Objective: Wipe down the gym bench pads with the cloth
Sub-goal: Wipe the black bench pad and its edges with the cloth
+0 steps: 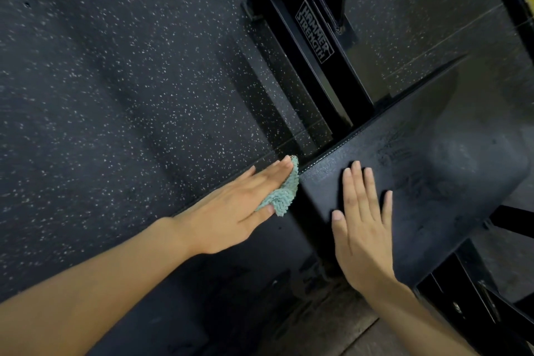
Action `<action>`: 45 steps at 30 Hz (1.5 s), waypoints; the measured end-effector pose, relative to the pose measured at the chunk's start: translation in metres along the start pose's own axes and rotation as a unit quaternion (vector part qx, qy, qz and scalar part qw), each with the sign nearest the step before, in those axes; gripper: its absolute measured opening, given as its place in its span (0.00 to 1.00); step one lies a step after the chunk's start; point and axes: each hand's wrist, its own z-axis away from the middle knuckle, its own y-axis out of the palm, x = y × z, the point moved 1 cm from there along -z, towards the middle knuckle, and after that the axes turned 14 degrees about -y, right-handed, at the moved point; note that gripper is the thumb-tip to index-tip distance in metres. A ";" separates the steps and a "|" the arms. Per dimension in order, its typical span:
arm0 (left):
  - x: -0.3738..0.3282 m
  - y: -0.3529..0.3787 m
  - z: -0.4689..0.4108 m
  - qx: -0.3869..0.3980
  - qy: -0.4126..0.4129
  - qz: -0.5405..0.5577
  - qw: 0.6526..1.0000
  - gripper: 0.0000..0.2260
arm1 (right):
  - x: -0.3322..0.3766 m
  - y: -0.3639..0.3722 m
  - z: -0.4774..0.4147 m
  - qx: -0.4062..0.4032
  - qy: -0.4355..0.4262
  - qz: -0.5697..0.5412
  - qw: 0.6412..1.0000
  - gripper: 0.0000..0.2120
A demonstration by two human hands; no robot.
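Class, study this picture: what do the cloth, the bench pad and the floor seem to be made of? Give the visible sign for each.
Cloth: a knitted or woven textile, perhaps microfibre; teal, matt, with a ribbed weave.
Pad: likely vinyl or faux leather; black, faint sheen, fine grain, stitched edge seam.
Floor: probably rubber matting; dark, matt, flecked with pale specks.

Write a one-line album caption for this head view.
Left hand presses a teal cloth to the edge of a black bench pad while the right hand rests flat on the neighbouring pad.
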 end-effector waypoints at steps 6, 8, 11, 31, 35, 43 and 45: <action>0.000 -0.001 -0.003 0.001 0.005 -0.009 1.000 0.29 | 0.039 0.008 0.013 -0.006 -0.009 -0.020 1.000 0.28; 0.001 -0.001 -0.004 -0.001 0.009 -0.005 1.000 0.29 | 0.042 0.011 0.014 -0.003 -0.012 -0.011 1.000 0.28; 0.002 0.000 -0.007 0.002 0.010 0.011 1.000 0.29 | 0.041 0.012 0.014 0.001 -0.019 -0.001 1.000 0.28; 0.031 0.009 0.037 0.005 0.034 0.065 0.997 0.28 | 0.085 0.027 0.030 -0.022 0.016 0.018 0.999 0.28; 0.043 0.010 0.058 0.010 0.028 0.041 0.999 0.29 | 0.096 0.032 0.032 -0.033 0.029 0.018 0.999 0.28; 0.046 0.006 0.055 0.009 0.032 -0.002 0.999 0.28 | 0.097 0.034 0.030 -0.036 0.041 0.016 0.998 0.28; 0.043 0.005 0.044 0.007 0.032 0.009 0.999 0.28 | 0.097 0.034 0.030 -0.037 0.042 0.014 0.998 0.28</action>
